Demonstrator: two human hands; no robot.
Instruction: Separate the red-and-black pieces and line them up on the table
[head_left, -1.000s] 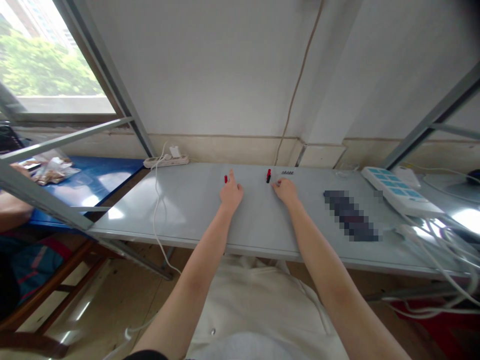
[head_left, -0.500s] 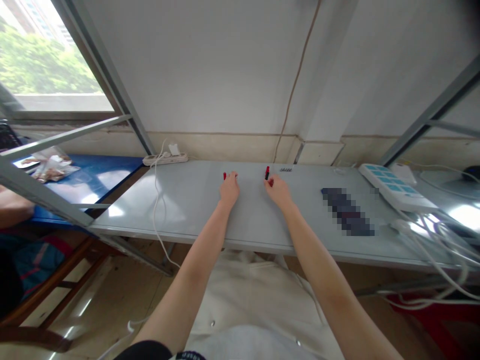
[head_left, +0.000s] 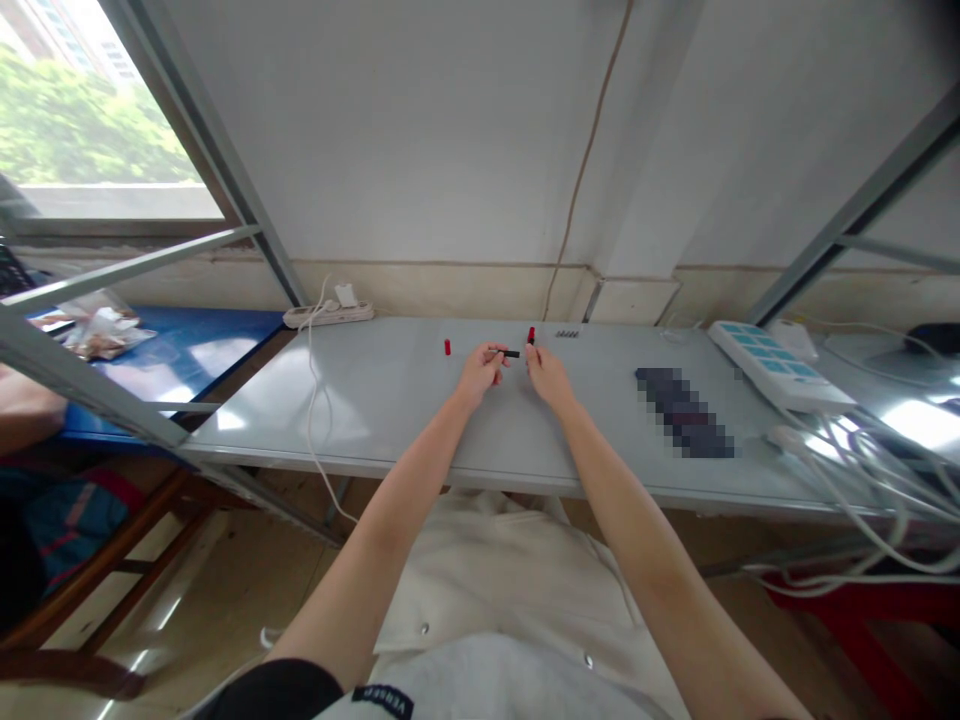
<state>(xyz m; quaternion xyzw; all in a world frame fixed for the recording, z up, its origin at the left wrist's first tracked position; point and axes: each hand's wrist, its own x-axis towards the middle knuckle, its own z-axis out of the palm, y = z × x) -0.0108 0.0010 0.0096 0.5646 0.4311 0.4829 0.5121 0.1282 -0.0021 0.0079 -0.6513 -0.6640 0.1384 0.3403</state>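
My left hand (head_left: pixel 480 376) is closed on a thin black rod (head_left: pixel 511 354), with its dark end pointing right toward my other hand. Just across a small gap, my right hand (head_left: pixel 547 374) has its fingers pinched together; what lies between them, if anything, is hidden. Right behind those fingertips is a small red-and-black cylinder (head_left: pixel 531 332), its lower part covered, and I cannot tell if they touch it. A short red cylinder (head_left: pixel 448 347) stands on the grey table to the left of my left hand. Several tiny dark pieces (head_left: pixel 567 334) lie in a row farther right.
The grey table (head_left: pixel 382 400) runs along the wall. A pixelated dark item (head_left: pixel 686 413) lies to the right, before a large white power strip (head_left: pixel 780 365) with tangled cables. A smaller power strip (head_left: pixel 330 315) trails a white cord at left. Another person's arm (head_left: pixel 30 402) rests at a blue table.
My left hand has moved right, away from the red cylinder, and the black rod now shows in it. My right hand has shifted slightly left and up, closer to the red-and-black cylinder.
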